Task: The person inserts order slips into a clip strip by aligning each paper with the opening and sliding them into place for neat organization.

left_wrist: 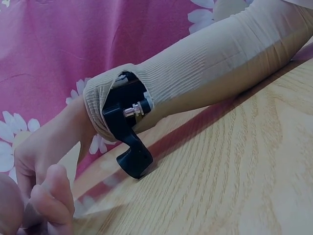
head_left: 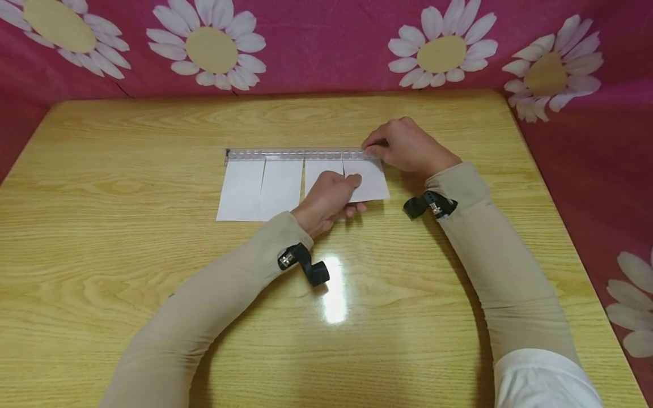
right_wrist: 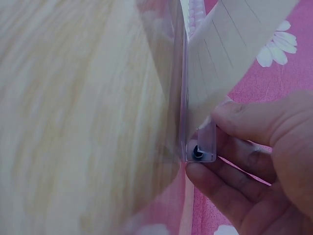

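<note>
My left hand [head_left: 329,195] holds the rightmost white paper piece [head_left: 372,184], thumb on top and fingertips showing below its near edge. Along the far edge of several such pieces runs a clear plastic strip [head_left: 285,154]. The right hand [head_left: 410,146] pinches the strip's right end. Up close in the right wrist view, thumb and fingers grip that clear end, which has a small dark round fitting [right_wrist: 198,152]. Faintly lined paper [right_wrist: 220,63] rises from the strip there. The other paper pieces [head_left: 242,192] lie side by side to the left.
Everything lies on a wood-grain table [head_left: 127,226]. A pink cloth [head_left: 326,51] with white flowers hangs at the back and right side. Each wrist carries a black camera mount [head_left: 311,269], which sticks out over the table.
</note>
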`<action>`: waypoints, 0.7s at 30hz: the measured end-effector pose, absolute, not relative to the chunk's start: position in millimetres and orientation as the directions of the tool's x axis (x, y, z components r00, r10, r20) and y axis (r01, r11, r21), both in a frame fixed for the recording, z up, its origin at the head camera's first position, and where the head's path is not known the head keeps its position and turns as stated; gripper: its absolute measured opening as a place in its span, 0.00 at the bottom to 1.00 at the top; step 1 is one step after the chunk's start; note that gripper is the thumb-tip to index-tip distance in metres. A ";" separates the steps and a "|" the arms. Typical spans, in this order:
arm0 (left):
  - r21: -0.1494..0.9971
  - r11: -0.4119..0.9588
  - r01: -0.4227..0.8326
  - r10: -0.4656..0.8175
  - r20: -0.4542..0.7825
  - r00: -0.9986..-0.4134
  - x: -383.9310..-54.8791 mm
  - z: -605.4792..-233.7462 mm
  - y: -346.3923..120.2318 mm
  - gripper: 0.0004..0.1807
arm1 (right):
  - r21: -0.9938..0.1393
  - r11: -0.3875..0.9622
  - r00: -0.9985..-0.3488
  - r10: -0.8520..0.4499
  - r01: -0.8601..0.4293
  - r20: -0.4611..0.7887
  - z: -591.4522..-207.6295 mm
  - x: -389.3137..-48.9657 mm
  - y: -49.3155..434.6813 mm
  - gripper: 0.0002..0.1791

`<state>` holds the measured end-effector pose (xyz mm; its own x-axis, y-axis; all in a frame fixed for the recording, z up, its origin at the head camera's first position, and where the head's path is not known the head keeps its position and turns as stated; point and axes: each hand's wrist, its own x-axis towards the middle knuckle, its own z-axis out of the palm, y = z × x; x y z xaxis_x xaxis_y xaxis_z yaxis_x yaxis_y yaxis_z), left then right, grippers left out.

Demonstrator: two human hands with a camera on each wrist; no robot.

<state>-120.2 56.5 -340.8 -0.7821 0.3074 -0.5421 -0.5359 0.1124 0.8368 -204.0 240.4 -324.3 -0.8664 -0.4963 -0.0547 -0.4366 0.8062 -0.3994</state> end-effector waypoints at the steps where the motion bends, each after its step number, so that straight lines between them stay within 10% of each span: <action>1: 0.835 0.114 -0.539 0.306 -0.546 -0.780 -120.2 -340.5 56.3 0.20 | -0.401 0.806 -0.867 -0.495 -0.435 -0.055 -324.3 -204.1 240.2 0.12; 21: 0.803 0.090 -0.589 0.376 -0.575 -0.727 -111.3 -336.4 53.3 0.19 | -0.404 0.799 -0.861 -0.506 -0.445 -0.053 -320.8 -201.5 240.0 0.12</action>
